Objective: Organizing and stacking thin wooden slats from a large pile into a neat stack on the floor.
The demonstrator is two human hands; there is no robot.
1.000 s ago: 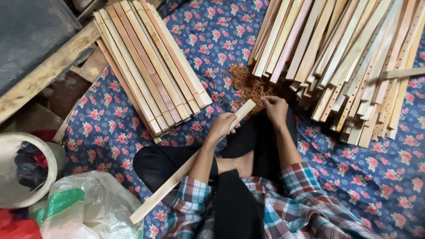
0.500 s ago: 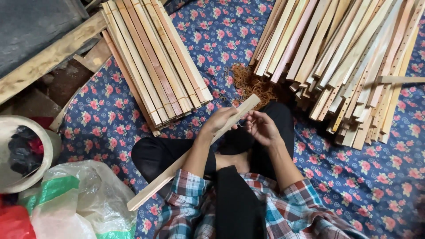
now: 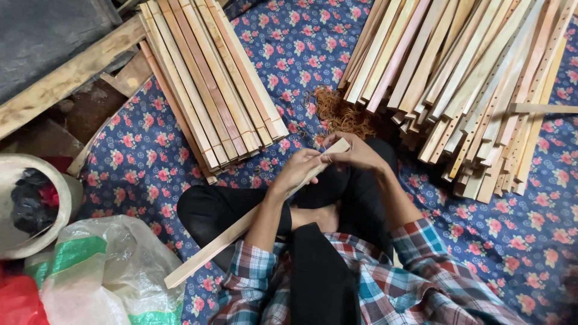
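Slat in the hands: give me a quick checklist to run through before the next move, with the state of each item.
1. Left hand on the slat: ok, fingers wrapped round it near the upper end.
2. Right hand at the slat's tip: ok, fingers touch the end.
3. Slat's lower end free: ok, it lies beside the plastic bag, not under it.
4. Neat stack to the left within view and squared: ok.
5. Loose pile to the right settled: not ok, ends uneven, one slat lies crosswise.
6. What the fingertips do at the tip: cannot tell, too small.
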